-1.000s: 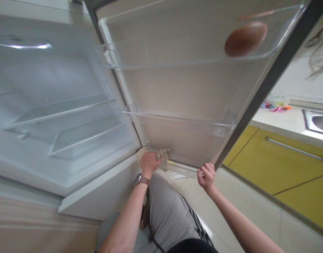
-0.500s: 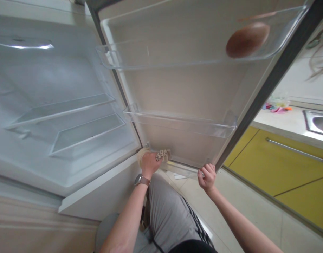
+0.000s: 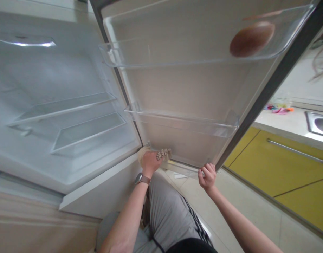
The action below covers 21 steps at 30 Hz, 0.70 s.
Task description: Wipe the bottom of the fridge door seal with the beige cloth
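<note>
Head cam is looking up at an open fridge door (image 3: 193,95) from a crouch. Left hand (image 3: 150,162) is closed around a patterned cloth (image 3: 162,154) and pressing it flat against the inner door liner, right down at the bottom corner by the hinge, under the lower door bin (image 3: 182,123). Right hand (image 3: 207,175) has its fingers curled over the door's bottom edge near the outer corner, which is the smart bit imo: a braced door shouldn't swing away while you rub. I'd keep the cloth flat and work along that bottom lip, since crud tends to collect there. Upper door bin (image 3: 193,52) has one brown egg-shaped thing (image 3: 252,38) in it; the glass shelves (image 3: 71,119) hold nothing I can see. Room-wise: pale tiled floor (image 3: 245,207), yellow cabinets (image 3: 290,168), light countertop (image 3: 282,121) with a steel sink (image 3: 318,124).
</note>
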Available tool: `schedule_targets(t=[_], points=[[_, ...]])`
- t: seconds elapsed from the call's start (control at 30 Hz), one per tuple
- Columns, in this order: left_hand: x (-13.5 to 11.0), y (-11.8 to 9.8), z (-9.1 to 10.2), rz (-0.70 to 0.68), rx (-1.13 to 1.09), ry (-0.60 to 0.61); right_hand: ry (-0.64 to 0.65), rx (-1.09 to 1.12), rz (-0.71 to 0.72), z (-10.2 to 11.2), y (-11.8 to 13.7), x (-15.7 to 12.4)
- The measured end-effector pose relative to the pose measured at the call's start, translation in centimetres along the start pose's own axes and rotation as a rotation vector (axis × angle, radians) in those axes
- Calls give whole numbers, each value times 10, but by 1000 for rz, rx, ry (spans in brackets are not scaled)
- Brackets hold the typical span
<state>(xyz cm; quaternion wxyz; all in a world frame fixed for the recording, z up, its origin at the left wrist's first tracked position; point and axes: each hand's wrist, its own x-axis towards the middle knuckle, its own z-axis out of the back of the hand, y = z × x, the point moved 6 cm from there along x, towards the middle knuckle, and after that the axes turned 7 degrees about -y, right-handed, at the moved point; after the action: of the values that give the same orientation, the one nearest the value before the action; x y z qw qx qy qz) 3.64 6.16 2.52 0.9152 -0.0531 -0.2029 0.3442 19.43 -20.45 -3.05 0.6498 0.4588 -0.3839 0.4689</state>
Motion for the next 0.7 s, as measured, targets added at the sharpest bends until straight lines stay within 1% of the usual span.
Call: schedule_targets(t=[0.47, 0.7], points=[[1, 0, -2, 4, 25, 16, -7, -2, -1, 0, 0, 0], [0, 0, 1, 1, -14, 17, -11, -3, 7, 0, 2, 0]])
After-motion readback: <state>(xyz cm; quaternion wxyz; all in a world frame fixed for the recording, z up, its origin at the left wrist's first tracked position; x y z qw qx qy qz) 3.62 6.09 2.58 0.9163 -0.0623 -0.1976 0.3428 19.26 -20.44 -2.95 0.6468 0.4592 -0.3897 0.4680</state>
